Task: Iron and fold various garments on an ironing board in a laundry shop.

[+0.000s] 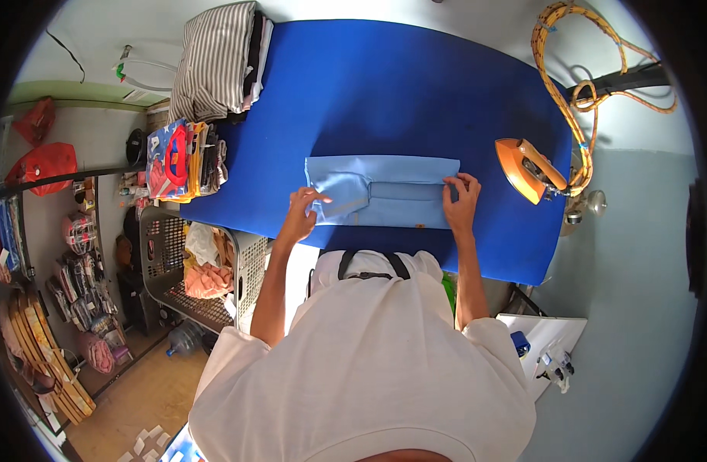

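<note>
A light blue garment (411,170), folded into a flat rectangle, lies on a blue padded ironing table (388,81) before me. My left hand (302,215) is at its left end, fingers apart, with the index finger over the cloth. At the right end, my right hand (462,199) has thumb and fingers on the upper right edge; whether they pinch the cloth is not clear. A folded strip runs across the garment's middle. To the right, an orange iron (521,167) rests on the table with a yellow cord (539,52) looping up from it.
Stacks of folded clothes, striped (212,58) and multicoloured (183,161), stand at the table's left. Below them is a grey perforated basket (252,271) holding cloth. A shelf rack with packed goods is at far left. A white board (546,332) with small items is at lower right.
</note>
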### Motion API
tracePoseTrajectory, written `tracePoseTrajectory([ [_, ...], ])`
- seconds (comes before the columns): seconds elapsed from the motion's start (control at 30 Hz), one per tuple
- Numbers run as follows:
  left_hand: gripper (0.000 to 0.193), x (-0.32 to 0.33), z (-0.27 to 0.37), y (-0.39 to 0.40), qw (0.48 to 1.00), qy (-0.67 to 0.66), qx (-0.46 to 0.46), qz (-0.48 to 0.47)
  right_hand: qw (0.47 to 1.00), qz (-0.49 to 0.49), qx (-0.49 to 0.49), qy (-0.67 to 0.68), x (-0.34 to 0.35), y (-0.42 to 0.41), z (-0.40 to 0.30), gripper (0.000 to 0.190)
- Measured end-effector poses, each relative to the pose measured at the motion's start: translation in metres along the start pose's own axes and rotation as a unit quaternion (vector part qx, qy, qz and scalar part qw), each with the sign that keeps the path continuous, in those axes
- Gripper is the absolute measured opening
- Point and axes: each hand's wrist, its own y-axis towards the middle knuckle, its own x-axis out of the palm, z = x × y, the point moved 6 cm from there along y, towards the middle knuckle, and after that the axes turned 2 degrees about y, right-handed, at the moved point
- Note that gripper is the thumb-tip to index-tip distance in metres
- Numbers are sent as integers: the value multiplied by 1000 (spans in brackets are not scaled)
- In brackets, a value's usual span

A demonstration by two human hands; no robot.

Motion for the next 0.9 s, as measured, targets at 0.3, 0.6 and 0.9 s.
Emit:
tracePoseTrajectory([
  [0.3,47,59,23,28,946,308,34,91,983,-36,-74,-163,42,-6,-41,43],
  [0.6,72,77,8,35,922,383,22,58,982,-40,-59,-173,44,-8,-9,53],
  [0.9,62,139,48,34,954,279,105,-2,952,42,229,-201,14,-23,19,37],
])
